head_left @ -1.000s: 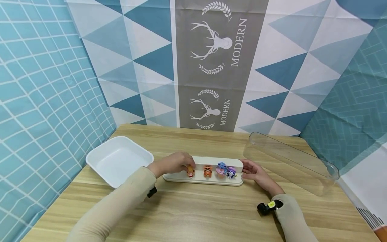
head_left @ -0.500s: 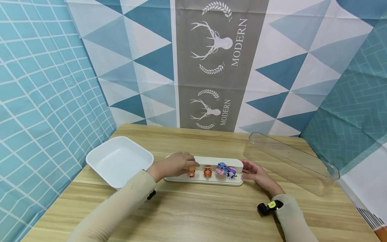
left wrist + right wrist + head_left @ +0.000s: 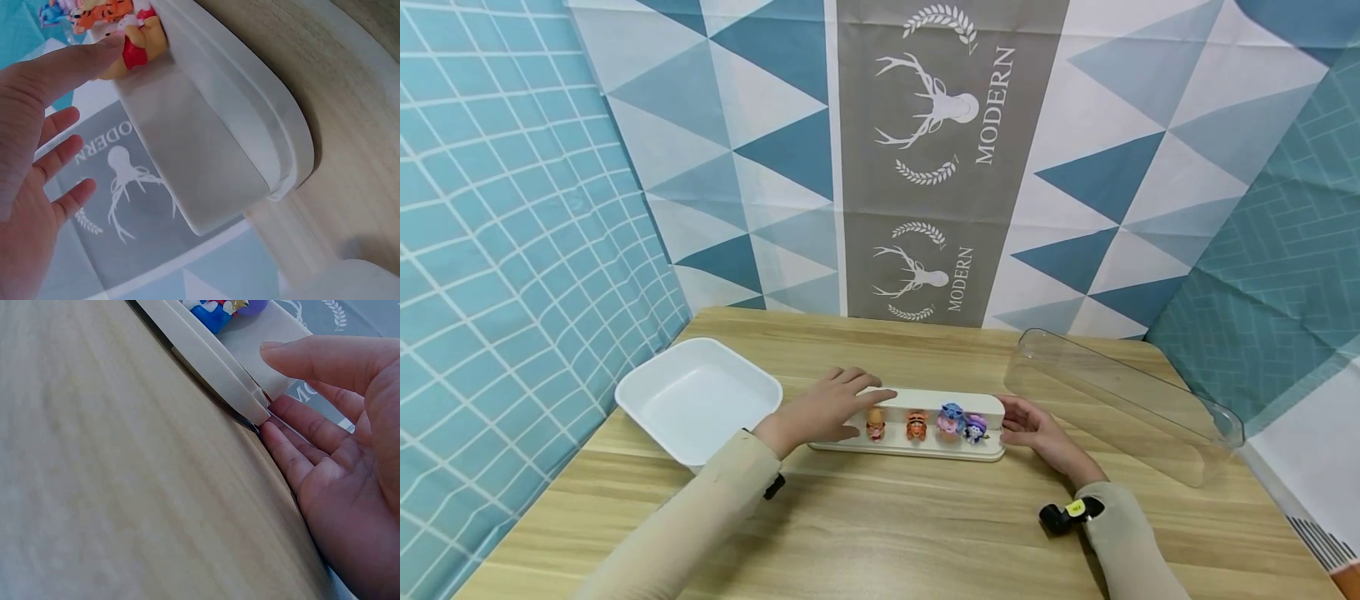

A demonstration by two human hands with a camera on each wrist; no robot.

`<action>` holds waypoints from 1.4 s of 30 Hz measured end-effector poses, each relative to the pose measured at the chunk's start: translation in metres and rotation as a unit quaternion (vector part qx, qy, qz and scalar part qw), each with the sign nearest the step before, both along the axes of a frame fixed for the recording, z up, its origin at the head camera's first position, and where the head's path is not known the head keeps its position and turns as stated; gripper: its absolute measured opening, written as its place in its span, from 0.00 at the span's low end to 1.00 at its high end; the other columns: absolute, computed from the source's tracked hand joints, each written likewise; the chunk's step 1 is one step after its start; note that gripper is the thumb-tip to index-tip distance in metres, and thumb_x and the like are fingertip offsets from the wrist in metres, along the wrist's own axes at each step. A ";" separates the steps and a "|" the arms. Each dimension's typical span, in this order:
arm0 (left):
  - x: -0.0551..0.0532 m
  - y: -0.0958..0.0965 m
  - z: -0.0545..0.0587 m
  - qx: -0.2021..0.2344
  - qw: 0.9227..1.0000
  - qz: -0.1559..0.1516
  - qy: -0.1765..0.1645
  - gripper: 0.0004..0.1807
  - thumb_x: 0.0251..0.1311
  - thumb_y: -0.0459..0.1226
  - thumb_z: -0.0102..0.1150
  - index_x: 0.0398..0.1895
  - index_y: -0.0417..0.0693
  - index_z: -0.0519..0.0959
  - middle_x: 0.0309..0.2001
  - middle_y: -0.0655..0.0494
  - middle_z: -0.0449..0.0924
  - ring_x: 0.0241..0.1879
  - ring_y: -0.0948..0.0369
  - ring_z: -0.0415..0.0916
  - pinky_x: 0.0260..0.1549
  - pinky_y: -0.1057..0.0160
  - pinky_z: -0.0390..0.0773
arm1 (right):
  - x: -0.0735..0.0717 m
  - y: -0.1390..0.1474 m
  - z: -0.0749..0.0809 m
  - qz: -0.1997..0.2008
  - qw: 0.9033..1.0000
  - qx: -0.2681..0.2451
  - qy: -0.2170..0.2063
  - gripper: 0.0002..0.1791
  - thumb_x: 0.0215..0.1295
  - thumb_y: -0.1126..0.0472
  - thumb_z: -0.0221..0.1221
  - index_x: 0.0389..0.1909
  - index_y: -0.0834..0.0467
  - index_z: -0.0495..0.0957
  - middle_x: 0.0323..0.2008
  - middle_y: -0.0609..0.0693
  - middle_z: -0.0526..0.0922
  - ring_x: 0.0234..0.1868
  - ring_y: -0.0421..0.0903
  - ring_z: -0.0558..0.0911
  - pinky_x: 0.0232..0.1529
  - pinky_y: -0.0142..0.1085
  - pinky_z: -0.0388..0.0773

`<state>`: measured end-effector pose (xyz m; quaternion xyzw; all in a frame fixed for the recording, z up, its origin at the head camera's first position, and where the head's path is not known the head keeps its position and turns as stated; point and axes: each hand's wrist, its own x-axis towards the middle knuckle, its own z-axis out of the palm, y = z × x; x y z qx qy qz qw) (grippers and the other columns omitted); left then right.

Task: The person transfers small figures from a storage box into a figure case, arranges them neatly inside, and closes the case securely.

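A long cream display stand [image 3: 940, 398] with a raised back step lies on the table. On its lower ledge, a yellow bear figurine in a red shirt [image 3: 875, 424] is leftmost. An orange striped tiger figurine [image 3: 916, 426], a blue-and-pink figurine [image 3: 951, 419] and a purple-and-white figurine [image 3: 976, 428] follow to the right. My left hand [image 3: 820, 412] hovers at the stand's left end with fingers spread. Its thumb overlaps the bear figurine [image 3: 144, 44] in the left wrist view; contact cannot be told. With thumb and fingers, my right hand [image 3: 1041, 437] holds the stand's right end.
A white square tray [image 3: 700, 400] stands to the left of the stand. At the right, a long clear plastic cover [image 3: 1120, 400] lies slantwise on the wooden table [image 3: 895, 525]. Patterned cloth hangs behind the table and at both sides.
My left hand has let go of the bear figurine, spread its fingers and drawn slightly left. The bear figurine stands a touch further right than before. My right hand has stayed in place.
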<state>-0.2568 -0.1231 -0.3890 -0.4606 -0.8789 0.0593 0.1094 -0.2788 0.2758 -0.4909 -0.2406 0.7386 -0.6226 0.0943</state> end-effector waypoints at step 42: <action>0.004 -0.048 -0.033 0.348 0.899 0.116 -0.238 0.58 0.43 0.32 0.80 0.78 0.50 0.56 0.72 0.43 0.60 0.71 0.44 0.57 0.66 0.40 0.61 | 0.002 -0.001 0.001 -0.002 1.000 -0.002 0.008 0.37 0.63 0.71 0.63 0.70 0.74 0.57 0.64 0.66 0.69 0.58 0.32 0.75 0.59 0.26 0.70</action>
